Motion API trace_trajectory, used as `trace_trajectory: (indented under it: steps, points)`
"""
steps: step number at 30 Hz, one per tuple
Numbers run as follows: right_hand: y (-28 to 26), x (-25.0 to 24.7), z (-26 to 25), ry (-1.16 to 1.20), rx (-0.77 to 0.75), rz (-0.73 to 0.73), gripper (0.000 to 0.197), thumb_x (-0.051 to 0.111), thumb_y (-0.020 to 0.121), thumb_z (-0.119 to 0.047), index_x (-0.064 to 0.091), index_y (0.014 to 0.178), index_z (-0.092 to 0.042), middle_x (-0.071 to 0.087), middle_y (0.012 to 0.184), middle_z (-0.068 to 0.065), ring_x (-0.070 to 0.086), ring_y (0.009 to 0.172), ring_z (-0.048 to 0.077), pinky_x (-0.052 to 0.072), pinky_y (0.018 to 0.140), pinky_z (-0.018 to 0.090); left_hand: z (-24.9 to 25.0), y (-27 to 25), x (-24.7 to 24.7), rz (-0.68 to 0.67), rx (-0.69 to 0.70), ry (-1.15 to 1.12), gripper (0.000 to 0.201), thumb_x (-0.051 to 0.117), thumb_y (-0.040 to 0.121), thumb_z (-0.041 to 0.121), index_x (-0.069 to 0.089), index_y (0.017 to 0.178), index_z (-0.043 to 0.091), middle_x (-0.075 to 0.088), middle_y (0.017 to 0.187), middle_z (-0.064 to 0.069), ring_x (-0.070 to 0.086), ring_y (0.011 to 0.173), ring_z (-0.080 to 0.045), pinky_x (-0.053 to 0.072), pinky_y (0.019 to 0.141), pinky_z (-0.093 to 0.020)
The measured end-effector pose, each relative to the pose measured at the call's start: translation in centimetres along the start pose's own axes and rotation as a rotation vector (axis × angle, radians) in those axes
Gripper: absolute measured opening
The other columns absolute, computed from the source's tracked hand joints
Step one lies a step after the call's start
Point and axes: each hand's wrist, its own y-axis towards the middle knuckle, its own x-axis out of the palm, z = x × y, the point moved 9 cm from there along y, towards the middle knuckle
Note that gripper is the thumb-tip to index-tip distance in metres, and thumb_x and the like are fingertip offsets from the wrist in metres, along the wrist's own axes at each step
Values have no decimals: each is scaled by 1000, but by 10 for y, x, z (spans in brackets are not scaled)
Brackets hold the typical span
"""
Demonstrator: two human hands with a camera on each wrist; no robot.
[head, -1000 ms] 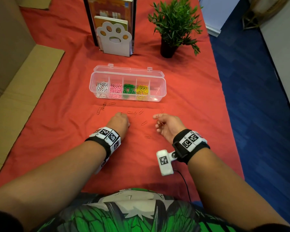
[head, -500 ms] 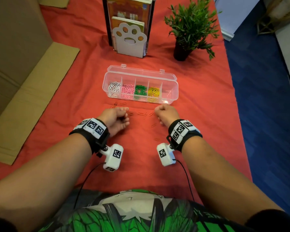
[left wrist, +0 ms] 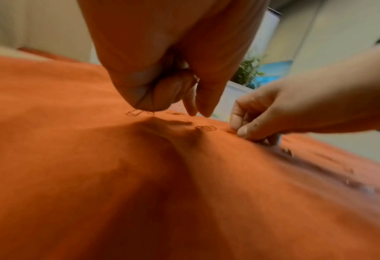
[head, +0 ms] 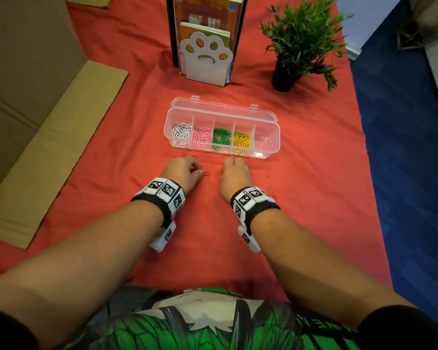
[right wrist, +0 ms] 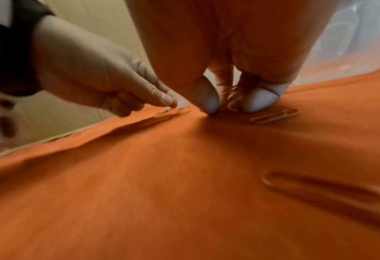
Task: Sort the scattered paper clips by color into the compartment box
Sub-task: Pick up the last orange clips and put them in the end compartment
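Nearest the person, both wrists are hovering low over the red cloth (head: 301,223), just short of the compartment box (head: 272,145). The left hand (head: 181,171) is curling, its thumb and forefinger reaching down toward a red paper clip (left wrist: 205,128) lying flat on the cloth just beside its fingertips; the tips look empty, though whether the curled fingers behind them are holding anything cannot be told. The right hand (head: 234,174) is pinching down, thumb and fingertip closing on a small bunch of red clips (right wrist: 230,101) pressed against the cloth, and another clip (right wrist: 273,116) is lying flat just to its right. Between the two hands, more loose clips (head: 205,173) are lying, and a couple (head: 271,173) are sitting off to the right of the right wrist. Just beyond the knuckles, the box is standing with its lid open, holding white, pink, green and yellow clips in separate compartments from the left, while the rightmost compartment is showing only a faint trace of red. Farther back, a paw-shaped bookend (head: 205,59) and a potted plant (head: 299,39) are standing.
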Motion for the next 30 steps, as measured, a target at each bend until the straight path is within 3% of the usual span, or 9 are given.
trace_trajectory:
  steps: [7,9,11,14,17,21,24,27,30]
  points:
    - [-9,-3,22,85,23,-50,32,45,80,2,51,111,-4,50,117,17,50,109,33,41,97,36,14,0,17,-85,148,230,18,55,86,18,63,93,4,64,104,-18,58,98,-34,44,86,-37]
    - [-8,-5,37,331,140,-92,21,43,84,-1,57,97,-10,59,102,11,57,92,27,46,83,30,17,-1,20,-112,142,218,19,52,88,16,62,91,1,65,102,-19,58,98,-34,43,87,-36]
    - [-12,0,51,750,309,-166,24,37,88,1,53,79,-15,54,76,5,51,64,18,44,54,22,15,0,23,-149,77,126,18,50,88,17,61,86,3,66,93,-17,59,89,-33,44,80,-35]
    - [-27,3,61,1414,518,-226,23,35,88,-1,49,73,-12,41,64,2,39,51,12,31,39,18,9,-8,30,-300,-195,-406,19,45,86,17,49,67,15,50,63,-7,47,57,-24,38,56,-28]
    - [-34,0,67,1599,531,-271,20,38,87,-16,50,70,-13,40,63,-1,36,50,10,28,40,19,31,-31,40,-553,-361,-1114,7,36,67,13,37,61,16,39,53,-2,32,41,-14,25,45,-17]
    - [-34,2,75,1437,522,-227,23,40,94,-10,54,75,-12,44,64,-1,44,47,7,37,38,16,53,-44,34,-702,-300,-1392,19,34,56,20,49,63,9,51,59,-8,44,48,-18,38,49,-22]
    - [-27,-5,77,870,361,-178,20,44,91,-5,57,80,-15,51,69,-5,47,58,10,40,49,20,49,-41,42,-650,-366,-1385,29,36,64,16,60,75,6,58,61,-6,56,50,-16,49,51,-21]
    - [-25,-13,70,324,173,-105,15,54,87,-17,58,72,-20,57,81,-2,55,80,19,41,70,25,41,-28,47,-486,-362,-1116,25,37,83,9,59,73,13,47,58,0,46,44,-9,41,42,-14]
    - [-30,-10,60,63,23,-38,14,60,82,-18,60,93,-11,54,104,12,55,99,30,45,88,32,44,-13,39,-327,-194,-644,22,48,85,16,59,66,18,44,55,-1,41,48,-14,33,43,-19]
